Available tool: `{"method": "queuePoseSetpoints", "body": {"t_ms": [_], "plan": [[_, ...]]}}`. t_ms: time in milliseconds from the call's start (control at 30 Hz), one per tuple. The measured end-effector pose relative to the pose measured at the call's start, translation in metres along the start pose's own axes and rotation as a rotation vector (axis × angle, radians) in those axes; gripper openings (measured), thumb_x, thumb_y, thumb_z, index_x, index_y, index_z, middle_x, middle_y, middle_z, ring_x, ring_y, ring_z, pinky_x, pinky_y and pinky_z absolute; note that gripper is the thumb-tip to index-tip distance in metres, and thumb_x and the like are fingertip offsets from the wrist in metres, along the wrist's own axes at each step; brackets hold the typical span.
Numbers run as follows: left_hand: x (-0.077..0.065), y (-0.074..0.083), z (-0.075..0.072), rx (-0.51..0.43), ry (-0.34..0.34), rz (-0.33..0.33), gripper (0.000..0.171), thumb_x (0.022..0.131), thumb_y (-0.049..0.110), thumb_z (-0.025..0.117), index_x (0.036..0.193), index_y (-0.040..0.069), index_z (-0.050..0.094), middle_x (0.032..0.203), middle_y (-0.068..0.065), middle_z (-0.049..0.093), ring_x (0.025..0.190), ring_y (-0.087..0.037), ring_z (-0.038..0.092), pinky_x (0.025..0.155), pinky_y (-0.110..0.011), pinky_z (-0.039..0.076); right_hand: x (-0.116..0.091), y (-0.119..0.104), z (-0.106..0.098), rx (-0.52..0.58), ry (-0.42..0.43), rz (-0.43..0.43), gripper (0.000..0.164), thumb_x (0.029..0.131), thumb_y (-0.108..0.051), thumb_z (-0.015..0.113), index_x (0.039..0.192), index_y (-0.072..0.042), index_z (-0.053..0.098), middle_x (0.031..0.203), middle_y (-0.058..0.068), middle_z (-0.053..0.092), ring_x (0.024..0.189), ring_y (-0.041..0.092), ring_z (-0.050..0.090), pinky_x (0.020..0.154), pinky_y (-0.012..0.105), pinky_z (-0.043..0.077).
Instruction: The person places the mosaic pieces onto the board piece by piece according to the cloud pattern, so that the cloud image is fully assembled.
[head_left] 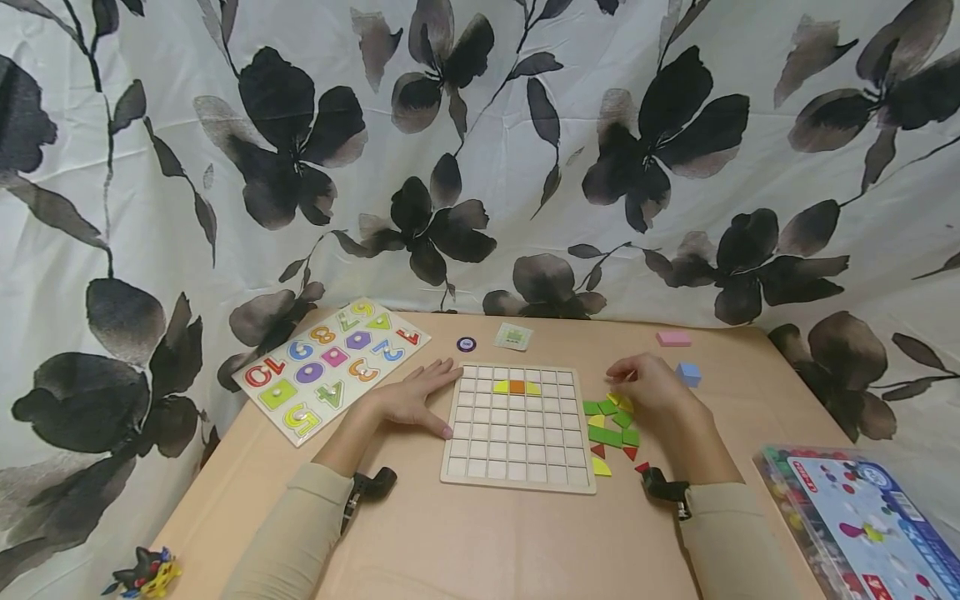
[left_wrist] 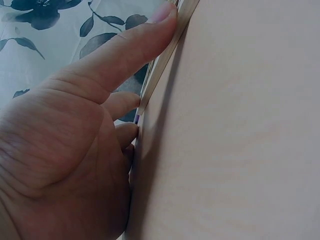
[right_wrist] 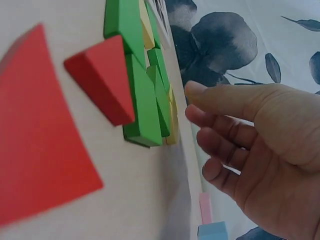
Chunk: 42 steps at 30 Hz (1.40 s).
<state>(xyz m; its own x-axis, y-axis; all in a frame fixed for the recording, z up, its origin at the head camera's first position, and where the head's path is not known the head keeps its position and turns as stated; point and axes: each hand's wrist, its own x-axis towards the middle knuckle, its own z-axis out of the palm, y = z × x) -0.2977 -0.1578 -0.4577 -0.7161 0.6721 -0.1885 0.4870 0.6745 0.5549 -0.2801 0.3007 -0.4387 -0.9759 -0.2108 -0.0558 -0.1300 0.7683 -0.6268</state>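
A square white grid board (head_left: 517, 433) lies mid-table, with an orange square block (head_left: 517, 387) between two yellow quarter-round blocks (head_left: 533, 388) in one of its upper rows. My left hand (head_left: 408, 400) rests at the board's left edge, fingers spread; its thumb (left_wrist: 145, 47) touches the board's side. Above the loose blocks right of the board is my right hand (head_left: 651, 390). Its fingers bend loosely beneath the thumb (right_wrist: 225, 97), and nothing shows between them. Nearby lie green blocks (right_wrist: 142, 102), yellow blocks (head_left: 602, 467) and red triangular blocks (right_wrist: 102, 77).
A number-and-shape puzzle board (head_left: 333, 367) lies at the left. Behind the grid are a dark round disc (head_left: 467, 344) and a pale square card (head_left: 513, 337). Pink (head_left: 673, 339) and blue blocks (head_left: 688, 374) sit back right, a clear case (head_left: 862, 525) front right, small figurines (head_left: 146, 573) front left.
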Motion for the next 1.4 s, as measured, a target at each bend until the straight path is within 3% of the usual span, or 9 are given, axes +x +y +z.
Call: {"method": "queuePoseSetpoints", "body": {"t_ms": [167,333,833,1167,1400], "plan": [[-0.0003,-0.0001,0.0004,-0.009,-0.002,-0.005,0.118,0.078,0.056,0.085,0.168,0.017,0.020,0.176,-0.015,-0.001,0.163,-0.038,-0.004,0.132,-0.056,-0.001,-0.0001,0.0042,0.0004,0.013,-0.024,0.014,0.018,0.091,-0.006,0.077,0.108,0.000,0.076,0.094,0.009,0.071,0.088,0.023,0.059,0.075,0.029,0.050],[0.0009,-0.0009,0.0010,-0.010,0.002,-0.014,0.118,0.078,0.057,0.085,0.168,0.018,0.020,0.176,-0.013,-0.001,0.163,-0.036,-0.004,0.132,-0.055,-0.001,-0.0019,0.0032,0.0007,0.024,-0.049,0.053,0.017,0.090,-0.008,0.078,0.105,0.000,0.077,0.088,0.007,0.069,0.083,0.022,0.057,0.071,0.029,0.049],[0.0001,0.0001,0.0002,-0.014,0.001,-0.016,0.118,0.077,0.058,0.085,0.168,0.019,0.020,0.176,-0.013,-0.001,0.163,-0.037,-0.004,0.132,-0.055,-0.001,-0.0029,0.0018,-0.0005,0.027,-0.082,0.064,0.011,0.089,-0.010,0.081,0.096,-0.004,0.076,0.078,0.005,0.064,0.075,0.020,0.054,0.066,0.029,0.045],[0.0003,0.0011,-0.0008,-0.018,-0.001,-0.019,0.117,0.078,0.056,0.085,0.168,0.018,0.020,0.176,-0.014,-0.001,0.163,-0.036,-0.004,0.132,-0.054,-0.002,-0.0010,-0.0009,0.0023,0.074,-0.076,0.072,0.016,0.091,-0.003,0.077,0.105,-0.008,0.077,0.091,0.008,0.065,0.090,0.024,0.056,0.072,0.030,0.050],[0.0012,-0.0003,-0.0003,-0.020,0.000,-0.019,0.117,0.078,0.056,0.085,0.168,0.019,0.021,0.176,-0.013,0.000,0.163,-0.035,-0.004,0.132,-0.054,-0.002,0.0009,-0.0023,0.0072,0.097,-0.065,0.011,0.026,0.093,0.005,0.067,0.109,-0.010,0.080,0.104,0.009,0.071,0.100,0.028,0.057,0.082,0.033,0.051]]}}
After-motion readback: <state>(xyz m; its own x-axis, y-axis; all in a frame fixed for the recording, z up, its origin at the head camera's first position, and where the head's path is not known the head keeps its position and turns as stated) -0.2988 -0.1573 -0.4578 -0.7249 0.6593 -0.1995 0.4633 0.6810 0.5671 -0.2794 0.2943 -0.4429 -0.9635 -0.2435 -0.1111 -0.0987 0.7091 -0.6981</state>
